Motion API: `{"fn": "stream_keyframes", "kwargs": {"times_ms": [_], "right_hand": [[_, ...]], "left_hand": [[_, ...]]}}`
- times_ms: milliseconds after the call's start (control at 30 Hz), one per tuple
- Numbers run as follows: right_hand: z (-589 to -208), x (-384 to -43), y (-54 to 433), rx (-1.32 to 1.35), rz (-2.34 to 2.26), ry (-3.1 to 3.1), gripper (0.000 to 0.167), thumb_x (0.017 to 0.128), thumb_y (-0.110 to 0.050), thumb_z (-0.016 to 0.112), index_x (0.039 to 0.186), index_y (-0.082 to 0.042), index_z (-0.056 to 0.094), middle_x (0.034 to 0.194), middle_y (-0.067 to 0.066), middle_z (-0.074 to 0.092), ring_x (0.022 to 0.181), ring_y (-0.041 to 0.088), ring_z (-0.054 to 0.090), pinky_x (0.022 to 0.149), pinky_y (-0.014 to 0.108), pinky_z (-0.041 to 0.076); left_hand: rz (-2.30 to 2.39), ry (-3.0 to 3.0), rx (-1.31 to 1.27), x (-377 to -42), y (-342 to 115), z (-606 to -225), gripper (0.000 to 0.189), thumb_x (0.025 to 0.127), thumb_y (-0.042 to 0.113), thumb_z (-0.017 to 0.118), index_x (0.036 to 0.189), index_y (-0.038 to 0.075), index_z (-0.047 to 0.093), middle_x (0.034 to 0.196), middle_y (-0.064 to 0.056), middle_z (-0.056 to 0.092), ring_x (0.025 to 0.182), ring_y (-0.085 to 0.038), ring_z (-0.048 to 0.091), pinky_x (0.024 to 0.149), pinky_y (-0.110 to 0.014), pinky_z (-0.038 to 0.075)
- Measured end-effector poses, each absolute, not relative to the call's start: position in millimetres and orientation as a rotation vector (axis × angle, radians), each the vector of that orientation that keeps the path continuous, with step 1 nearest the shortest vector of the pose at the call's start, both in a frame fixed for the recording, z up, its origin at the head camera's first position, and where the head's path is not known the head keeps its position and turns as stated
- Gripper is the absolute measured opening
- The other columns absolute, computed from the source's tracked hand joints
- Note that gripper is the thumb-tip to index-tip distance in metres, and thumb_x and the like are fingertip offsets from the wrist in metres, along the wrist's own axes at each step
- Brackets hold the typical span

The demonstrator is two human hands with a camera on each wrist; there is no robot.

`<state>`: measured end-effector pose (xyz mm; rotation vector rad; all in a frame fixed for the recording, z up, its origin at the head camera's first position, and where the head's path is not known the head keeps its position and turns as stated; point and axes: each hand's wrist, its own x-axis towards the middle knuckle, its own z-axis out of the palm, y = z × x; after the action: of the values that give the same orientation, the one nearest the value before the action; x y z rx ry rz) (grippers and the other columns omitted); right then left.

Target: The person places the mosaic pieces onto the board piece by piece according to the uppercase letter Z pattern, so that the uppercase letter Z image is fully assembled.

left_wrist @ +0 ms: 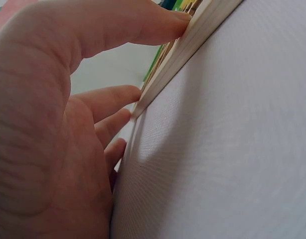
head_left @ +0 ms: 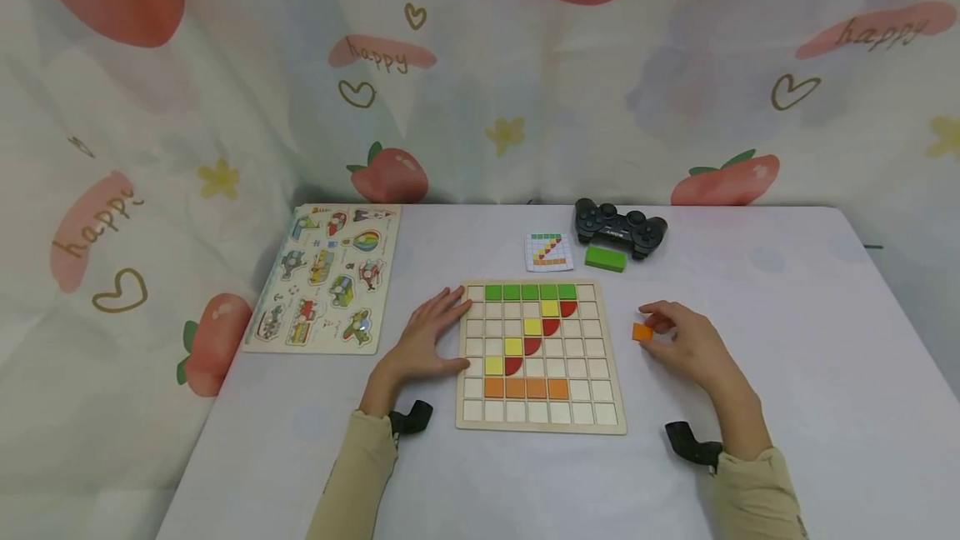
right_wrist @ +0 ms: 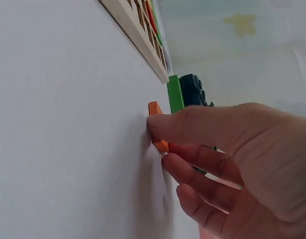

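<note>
A wooden grid board [head_left: 592,423] lies on the table with coloured tiles in its cells. Green squares [head_left: 530,292] line its top row, yellow squares [head_left: 513,347] and red quarter-circles [head_left: 532,346] run in a diagonal, and orange squares [head_left: 515,388] sit low down. My left hand [head_left: 422,340] rests at the board's left edge, fingers spread, with thumb [left_wrist: 163,25] and fingertips touching the rim. Right of the board, my right hand [head_left: 686,344] pinches an orange square tile [right_wrist: 160,144] between thumb and fingers, close over the table.
Behind the board lie a small pattern card [head_left: 549,252], a green block [head_left: 605,259] and a black game controller [head_left: 618,227]. A picture puzzle board [head_left: 322,282] lies at the far left. A patterned curtain [head_left: 465,98] hangs behind the table.
</note>
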<state>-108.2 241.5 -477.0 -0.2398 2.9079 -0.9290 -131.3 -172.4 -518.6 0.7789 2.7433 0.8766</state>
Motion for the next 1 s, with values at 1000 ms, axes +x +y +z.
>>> {"fn": "stream_keyframes", "kwargs": {"times_ms": [1000], "right_hand": [[-467, -91, 173, -0.658, -0.978, 2.442, 0.045, 0.073, -0.008, 0.083, 0.115, -0.006, 0.066, 0.083, -0.002, 0.057, 0.079, 0.016, 0.053, 0.068, 0.025, 0.048]], "left_hand": [[0.945, 2.737, 0.822, -130, -174, -521, 0.093, 0.073, 0.042, 0.072, 0.153, 0.012, 0.037, 0.164, -0.005, 0.02, 0.151, -0.026, 0.01, 0.119, -0.053, 0.012]]}}
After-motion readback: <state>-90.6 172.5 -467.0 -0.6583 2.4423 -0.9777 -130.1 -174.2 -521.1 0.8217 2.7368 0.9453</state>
